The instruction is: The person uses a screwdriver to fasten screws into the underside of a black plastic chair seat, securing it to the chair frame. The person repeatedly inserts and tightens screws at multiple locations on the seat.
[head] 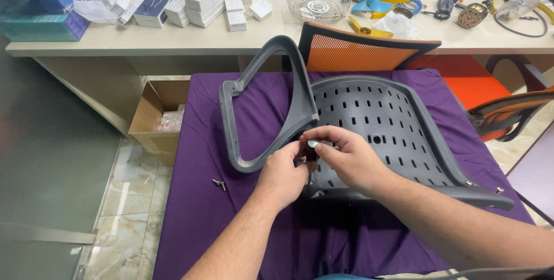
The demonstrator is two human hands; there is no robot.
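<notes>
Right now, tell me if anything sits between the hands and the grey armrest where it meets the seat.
Nothing visible does. The left hand and right hand are already at the armrest base on the seat shell, pinching a small round silvery part.

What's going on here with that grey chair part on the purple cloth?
A person is working on a grey plastic chair seat lying on a purple cloth. Both hands meet where the grey armrest loop joins the seat: the left hand steadies it, and the right hand pinches a small silvery piece. Loose screws lie nearby.
</notes>
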